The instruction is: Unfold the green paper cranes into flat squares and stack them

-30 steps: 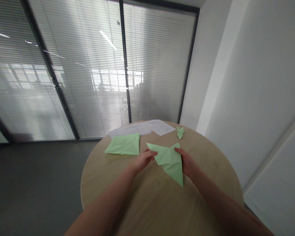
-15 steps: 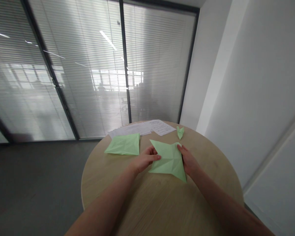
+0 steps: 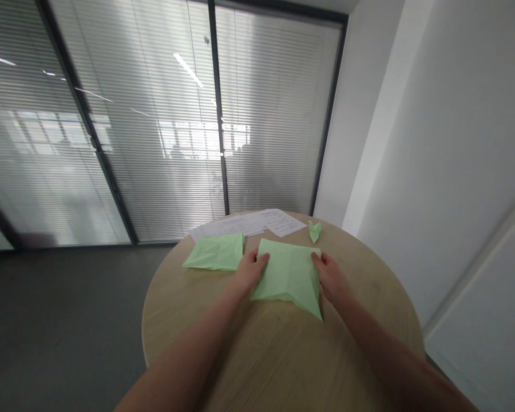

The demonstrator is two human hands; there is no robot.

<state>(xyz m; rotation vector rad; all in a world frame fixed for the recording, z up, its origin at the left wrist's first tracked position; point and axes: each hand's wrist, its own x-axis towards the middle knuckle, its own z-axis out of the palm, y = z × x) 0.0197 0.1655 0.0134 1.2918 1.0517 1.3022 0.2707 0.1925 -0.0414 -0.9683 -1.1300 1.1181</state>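
Note:
A creased light-green paper (image 3: pixel 288 274) lies spread on the round wooden table (image 3: pixel 278 355), its near edge still folded into a point. My left hand (image 3: pixel 249 272) grips its left edge, thumb on top. My right hand (image 3: pixel 328 274) pinches its right edge near the far corner. Both hands are closed on the sheet.
A second green sheet (image 3: pixel 217 252) lies to the left. White printed papers (image 3: pixel 249 224) rest at the table's far edge, with a small folded green paper figure (image 3: pixel 315 230) beside them. Glass walls with blinds stand behind; a white wall is on the right.
The green paper has been unfolded from a narrow pointed shape into a wider sheet, and both hands have moved apart and slightly away from me along its edges.

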